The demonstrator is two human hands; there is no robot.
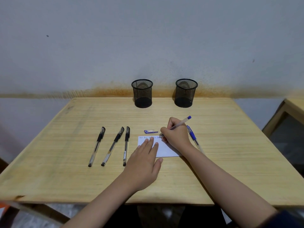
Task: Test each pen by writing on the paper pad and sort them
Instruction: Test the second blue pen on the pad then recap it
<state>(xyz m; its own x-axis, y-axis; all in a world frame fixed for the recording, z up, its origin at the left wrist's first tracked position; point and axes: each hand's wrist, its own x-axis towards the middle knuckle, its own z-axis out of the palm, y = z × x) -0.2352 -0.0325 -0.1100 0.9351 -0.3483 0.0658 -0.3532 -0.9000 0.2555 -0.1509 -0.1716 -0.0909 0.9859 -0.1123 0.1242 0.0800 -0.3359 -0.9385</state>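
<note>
**Blue pen being tested on the pad**

Writing is being done by the right hand [176, 134], which is closed in a writing grip around a blue pen [180, 123]. The pen is being held tilted, its tip being pressed near the pad's far right corner and its blue end being pointed up and away toward the wall. A row of small blue marks is being laid along the far edge of the pad [166, 150], probably so that room is left lower down for further tests.

The pad is being pinned by the left hand [144, 163], which is spread flat and open, holding nothing, its fingers lying across the pad's left part and its palm resting on the table [65, 170]. This is judged to be done so the pad is kept from sliding under the strokes.

Just beyond the pad, a blue cap [150, 131] is lying on its side, apparently set there within reach so the pen can be closed again. A second blue pen [192, 136] is lying just right of the writing hand, partly hidden by the wrist. Left of the pad, three black pens [125, 146] are lying capped and roughly parallel, well apart from the blue ones; whether they are being kept as tested or untested cannot be told.

At the table's far edge, two mesh cups [142, 93] are standing upright and apparently empty, so sorting is judged not yet begun.
</note>
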